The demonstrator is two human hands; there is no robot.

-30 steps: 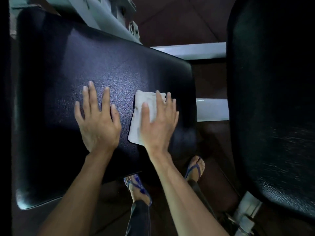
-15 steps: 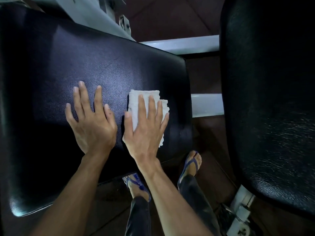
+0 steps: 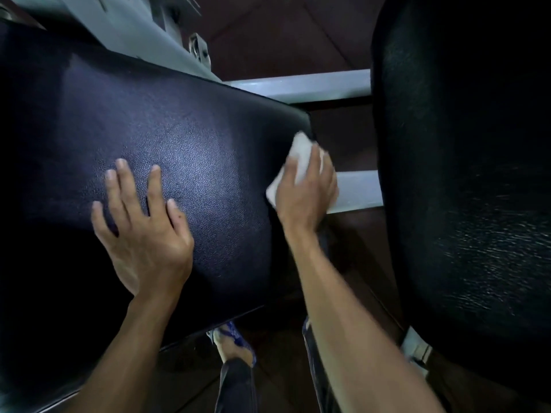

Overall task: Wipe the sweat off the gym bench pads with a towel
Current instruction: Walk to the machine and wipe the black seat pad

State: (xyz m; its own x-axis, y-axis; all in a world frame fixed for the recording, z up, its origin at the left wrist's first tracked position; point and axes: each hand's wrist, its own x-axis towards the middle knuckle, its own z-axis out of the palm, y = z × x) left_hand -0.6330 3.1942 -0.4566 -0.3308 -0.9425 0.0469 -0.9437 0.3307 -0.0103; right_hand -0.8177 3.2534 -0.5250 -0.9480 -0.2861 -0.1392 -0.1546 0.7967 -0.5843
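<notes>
The small folded white cloth towel (image 3: 301, 156) sits at the right end edge of the black textured vinyl bench pad (image 3: 185, 150), gripped and pressed there by the right hand (image 3: 305, 193), while the left hand (image 3: 143, 231) rests flat, fingers spread, mid-pad; no writing is legible.

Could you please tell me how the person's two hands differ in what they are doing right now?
The left hand lies flat and bare, fingers spread, mid-way along the black textured bench pad; the right hand presses a folded white towel at that pad's right end. Both touch the same pad.
</notes>
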